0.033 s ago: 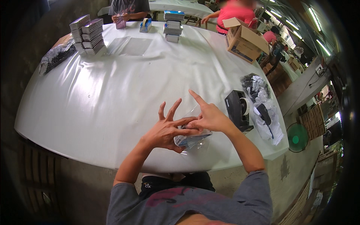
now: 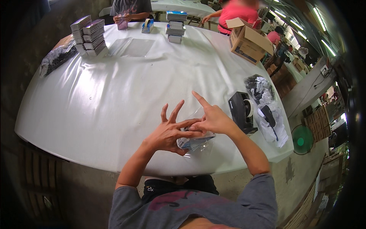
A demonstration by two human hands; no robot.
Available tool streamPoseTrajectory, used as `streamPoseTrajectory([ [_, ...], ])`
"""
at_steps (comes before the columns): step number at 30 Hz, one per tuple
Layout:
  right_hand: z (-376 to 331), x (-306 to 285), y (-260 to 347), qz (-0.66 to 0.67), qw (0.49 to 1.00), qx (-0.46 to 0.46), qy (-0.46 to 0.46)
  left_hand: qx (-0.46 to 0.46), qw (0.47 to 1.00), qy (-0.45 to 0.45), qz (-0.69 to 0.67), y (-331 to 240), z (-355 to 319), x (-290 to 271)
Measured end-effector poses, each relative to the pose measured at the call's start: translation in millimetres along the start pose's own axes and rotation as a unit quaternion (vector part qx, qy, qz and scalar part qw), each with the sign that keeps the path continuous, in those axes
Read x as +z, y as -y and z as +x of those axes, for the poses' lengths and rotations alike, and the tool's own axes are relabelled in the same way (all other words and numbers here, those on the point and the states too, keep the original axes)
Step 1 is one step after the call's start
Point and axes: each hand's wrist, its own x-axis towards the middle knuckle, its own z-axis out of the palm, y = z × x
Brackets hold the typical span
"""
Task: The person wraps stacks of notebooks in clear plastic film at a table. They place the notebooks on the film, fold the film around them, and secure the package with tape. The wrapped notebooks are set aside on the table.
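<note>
Indoors | glossy white tabletop (image 2: 114,118) | green fan (image 2: 301,141) beyond | left grip (image 2: 169,133), right grip (image 2: 216,120): both pinching clear-wrapped packet (image 2: 200,142)

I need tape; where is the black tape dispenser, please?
In the head view, the dispenser sits right of the right hand, left of the crumpled white wrapping.

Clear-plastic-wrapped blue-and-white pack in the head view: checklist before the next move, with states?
1. Left hand on the clear-plastic-wrapped blue-and-white pack: ok, thumb and fingers at it.
2. Right hand at the pack: ok, thumb close to the left fingers, index finger extended away.
3. Wrap fully closed: cannot tell, hands cover part of it.
4. Tape strip in the fingers: cannot tell, too small and overlapped.
5. Black tape dispenser within reach: probably ok, it stands just right of the right hand.
6. Whitish tape roll in the dispenser: ok.
</note>
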Motion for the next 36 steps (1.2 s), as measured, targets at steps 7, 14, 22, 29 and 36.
streamPoseTrajectory([
  [7,-7.5,4.7,7.8,-0.155,0.986,0.005,-0.054,-0.002,1.000,0.004,0.009,-1.1,-1.8,-1.3],
  [14,-25.6,-8.1,14.2,-0.193,0.976,0.062,-0.082,-0.013,1.000,-0.016,-0.021,-5.6,-1.9,-3.2],
  [22,-72.6,21.4,-82.0,0.194,0.976,-0.095,-0.019,0.024,0.961,-0.277,0.006,-21.7,18.1,49.5],
  [29,-54.8,73.6,-79.1,0.398,0.877,-0.149,-0.223,-0.100,0.944,-0.295,-0.108,-29.9,34.0,24.5],
  [36,-59.1,74.2,-73.8,0.387,0.879,-0.150,-0.235,-0.106,0.974,-0.144,-0.139,-18.7,11.6,21.1],
])
